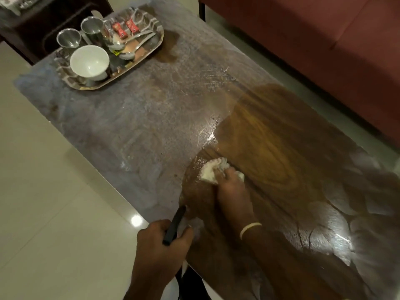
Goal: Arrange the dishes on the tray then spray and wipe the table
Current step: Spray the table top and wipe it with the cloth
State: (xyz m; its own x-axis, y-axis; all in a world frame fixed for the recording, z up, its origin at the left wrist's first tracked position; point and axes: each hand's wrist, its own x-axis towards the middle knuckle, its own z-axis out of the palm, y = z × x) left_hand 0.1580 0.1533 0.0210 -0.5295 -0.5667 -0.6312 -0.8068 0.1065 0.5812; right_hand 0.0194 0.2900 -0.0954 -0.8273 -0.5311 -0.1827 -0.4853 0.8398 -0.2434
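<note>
Cloth sits bunched under your right hand, whose fingers press down on it over the wet brown patch of the desk, near the front edge. Your left hand is clenched around a black handle (the rest of that tool is hidden) just off the desk's edge. At the far corner, well apart from both hands, the tray carries a white bowl, two steel cups, spoons and red sachets.

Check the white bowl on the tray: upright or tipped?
Tipped. The white bowl leans on the tray, its empty inside facing the camera rather than straight up.
</note>
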